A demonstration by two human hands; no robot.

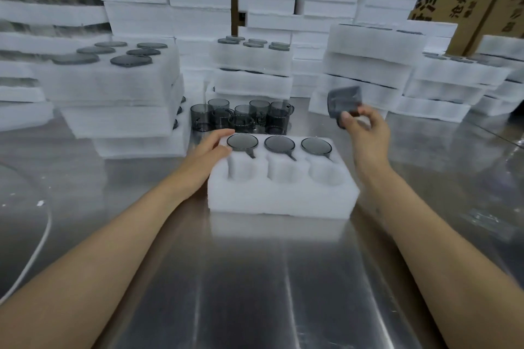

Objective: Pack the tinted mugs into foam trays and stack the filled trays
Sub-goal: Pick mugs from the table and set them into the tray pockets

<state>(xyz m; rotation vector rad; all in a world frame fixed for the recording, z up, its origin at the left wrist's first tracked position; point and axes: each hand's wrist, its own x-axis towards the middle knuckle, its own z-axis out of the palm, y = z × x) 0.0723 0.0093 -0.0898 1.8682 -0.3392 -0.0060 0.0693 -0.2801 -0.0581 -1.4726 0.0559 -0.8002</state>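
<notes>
Pinching one tinted mug [344, 102], the right hand [365, 133] hovers; left hand [211, 147] rests open-fingered against one foam tray [280, 195] holding three mugs [279, 144]

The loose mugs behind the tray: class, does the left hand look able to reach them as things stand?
Probably yes. The left hand lies open and empty at the far left corner of the foam tray, and the loose mugs stand just beyond its fingers, nothing between.
</notes>
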